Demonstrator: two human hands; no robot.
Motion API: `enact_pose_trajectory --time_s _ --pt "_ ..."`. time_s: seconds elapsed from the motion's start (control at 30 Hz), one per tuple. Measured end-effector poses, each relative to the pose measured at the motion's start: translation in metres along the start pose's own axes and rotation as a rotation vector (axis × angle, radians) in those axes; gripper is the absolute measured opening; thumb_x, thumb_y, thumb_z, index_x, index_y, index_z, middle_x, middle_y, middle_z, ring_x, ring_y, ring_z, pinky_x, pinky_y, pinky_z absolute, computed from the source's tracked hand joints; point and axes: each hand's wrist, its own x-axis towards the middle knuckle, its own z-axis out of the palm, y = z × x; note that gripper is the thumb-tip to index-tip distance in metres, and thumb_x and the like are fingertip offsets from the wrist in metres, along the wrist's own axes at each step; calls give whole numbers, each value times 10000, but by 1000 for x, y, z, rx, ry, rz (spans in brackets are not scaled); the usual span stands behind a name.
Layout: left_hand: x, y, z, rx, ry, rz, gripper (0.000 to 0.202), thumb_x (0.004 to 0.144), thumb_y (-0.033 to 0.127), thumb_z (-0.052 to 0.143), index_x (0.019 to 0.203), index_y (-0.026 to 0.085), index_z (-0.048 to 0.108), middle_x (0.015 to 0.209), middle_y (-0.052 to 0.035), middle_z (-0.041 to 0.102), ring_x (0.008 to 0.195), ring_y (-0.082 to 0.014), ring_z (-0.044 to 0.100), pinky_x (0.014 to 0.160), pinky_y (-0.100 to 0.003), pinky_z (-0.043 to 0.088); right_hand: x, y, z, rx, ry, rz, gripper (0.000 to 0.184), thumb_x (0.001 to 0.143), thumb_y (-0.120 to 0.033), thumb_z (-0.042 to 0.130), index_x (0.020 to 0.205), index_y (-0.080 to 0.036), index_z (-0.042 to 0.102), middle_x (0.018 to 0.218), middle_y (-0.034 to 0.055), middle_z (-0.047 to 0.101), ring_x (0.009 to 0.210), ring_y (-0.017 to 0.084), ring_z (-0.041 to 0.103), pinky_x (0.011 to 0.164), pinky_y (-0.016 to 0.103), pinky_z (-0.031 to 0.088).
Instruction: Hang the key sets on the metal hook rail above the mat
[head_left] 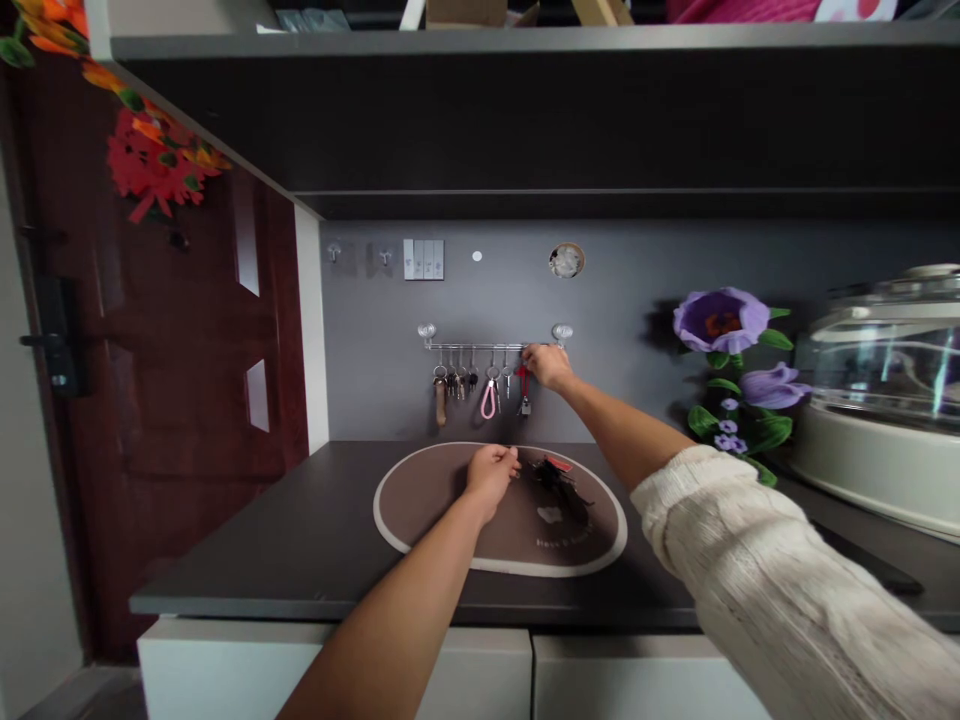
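My right hand [547,366] is raised to the right end of a clear key rack [472,347] on the grey back panel. Its fingers pinch the top of a bunch of keys with a red strap [524,385], which dangles below them. Several other key rings hang along the rack, among them one with a pink loop [488,400] and one with a tan fob [440,402]. Over the brown oval mat [435,520], my left hand [491,478] is closed; whatever lies in its fingertips is too small to make out. Right of it, a dark bunch of keys [556,480] rests on the mat.
Purple crocheted flowers [721,322] and a white appliance with a clear cover [877,440] stand at the right. An overhead shelf [525,120] juts out above the counter [300,540]. A dark red door [165,420] is at the left.
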Motion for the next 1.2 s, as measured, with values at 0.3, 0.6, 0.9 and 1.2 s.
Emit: enact_pose_trajectory --time_s 0.3,0.6,0.9,1.2 --pt "0 -1 -1 -8 19 18 218 657 327 601 588 138 516 558 -10 546 480 -67 462 491 -201 336 -9 -3 -10 160 23 3 314 667 -83 529 939 -220 603 953 38 644 920 186 557 772 282 386" --pt "0 -5 -4 111 32 112 111 657 236 590 640 145 529 567 5 523 506 -78 464 511 -209 346 -55 -18 -15 590 56 34 189 676 -105 542 851 -146 597 870 44 641 791 121 575 768 259 421" --pt "4 -9 -5 220 25 97 28 688 109 511 685 137 516 560 23 493 500 -68 456 543 -204 371 -131 -6 16 693 -43 214 144 677 -169 539 800 -152 610 784 31 638 703 116 568 679 234 422" --pt "12 -14 -3 377 14 40 103 673 70 515 748 138 532 587 19 506 519 -69 443 548 -200 355 -156 0 29 516 -227 176 154 694 -215 516 760 -170 648 728 20 645 660 119 556 652 220 389"
